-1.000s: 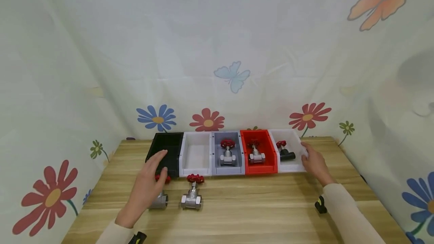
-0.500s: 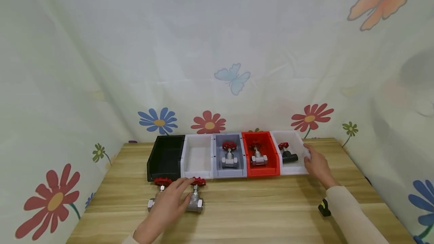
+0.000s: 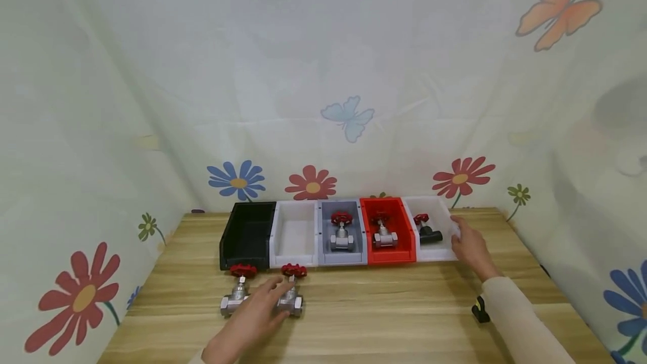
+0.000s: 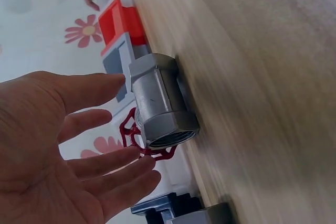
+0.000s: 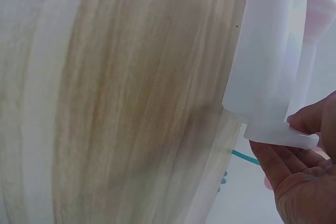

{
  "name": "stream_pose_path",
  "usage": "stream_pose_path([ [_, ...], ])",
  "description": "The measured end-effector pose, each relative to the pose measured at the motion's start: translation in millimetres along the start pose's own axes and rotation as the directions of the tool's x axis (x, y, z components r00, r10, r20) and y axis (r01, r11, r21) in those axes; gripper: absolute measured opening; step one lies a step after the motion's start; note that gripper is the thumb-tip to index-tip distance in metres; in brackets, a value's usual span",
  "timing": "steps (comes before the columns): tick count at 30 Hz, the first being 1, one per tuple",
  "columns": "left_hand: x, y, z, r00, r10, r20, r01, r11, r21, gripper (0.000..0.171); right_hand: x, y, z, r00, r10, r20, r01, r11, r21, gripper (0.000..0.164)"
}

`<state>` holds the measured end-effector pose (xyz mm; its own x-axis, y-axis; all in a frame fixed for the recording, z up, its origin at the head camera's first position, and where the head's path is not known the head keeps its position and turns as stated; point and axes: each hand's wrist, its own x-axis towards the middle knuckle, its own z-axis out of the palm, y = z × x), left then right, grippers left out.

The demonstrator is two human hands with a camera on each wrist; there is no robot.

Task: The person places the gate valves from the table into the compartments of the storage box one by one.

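My left hand (image 3: 253, 316) reaches in beside a silver gate valve (image 3: 291, 300) with a red handwheel, the nearer to the middle of two on the table. In the left wrist view its fingers spread loosely, the thumb tip close to the valve's body (image 4: 160, 95) and the lower fingers overlapping the handwheel. A second gate valve (image 3: 235, 300) stands just left of that hand. At the far right, my right hand (image 3: 474, 249) pinches the side wall of a white bin (image 5: 268, 51), thumb inside and fingers outside.
Joined bins run along the back: a black bin (image 3: 227, 240), another white one (image 3: 295, 235), a grey bin (image 3: 323, 257) and a red bin (image 3: 391, 257), the last two each holding a valve. A black-bodied valve (image 3: 429, 235) lies in the right-hand white bin. A patterned curtain hangs behind.
My left hand has moved right and down, from over the left valve to the valve beside it. My right hand keeps its grip on the white bin's wall.
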<state>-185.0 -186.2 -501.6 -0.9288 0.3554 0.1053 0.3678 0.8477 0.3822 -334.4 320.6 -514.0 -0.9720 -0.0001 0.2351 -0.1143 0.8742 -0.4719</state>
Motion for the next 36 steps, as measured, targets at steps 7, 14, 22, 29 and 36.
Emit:
stream_pose_path([
  [7,-4.4,-2.6,3.6,0.982,-0.035,0.185,0.046,0.997,-0.057,0.053,-3,3,11,0.999,0.018,0.027,-0.018,1.000,0.011,0.053],
  [14,-4.2,-4.0,9.3,0.976,-0.016,0.217,0.029,0.998,-0.054,0.051,-7,0,14,1.000,-0.009,-0.004,0.009,1.000,0.019,0.051],
  [22,7.4,-5.2,10.8,0.987,0.056,0.148,-0.055,0.998,-0.005,0.051,1,0,6,1.000,0.009,-0.005,-0.009,1.000,0.003,0.052],
  [29,12.1,-6.7,16.5,0.990,0.088,0.114,-0.091,0.996,0.018,0.053,4,3,5,1.000,-0.001,0.003,0.001,1.000,0.003,0.053],
  [36,12.1,-6.4,17.5,0.990,0.080,0.117,-0.082,0.997,0.015,0.054,2,4,5,0.999,-0.019,-0.026,0.019,1.000,0.010,0.052],
])
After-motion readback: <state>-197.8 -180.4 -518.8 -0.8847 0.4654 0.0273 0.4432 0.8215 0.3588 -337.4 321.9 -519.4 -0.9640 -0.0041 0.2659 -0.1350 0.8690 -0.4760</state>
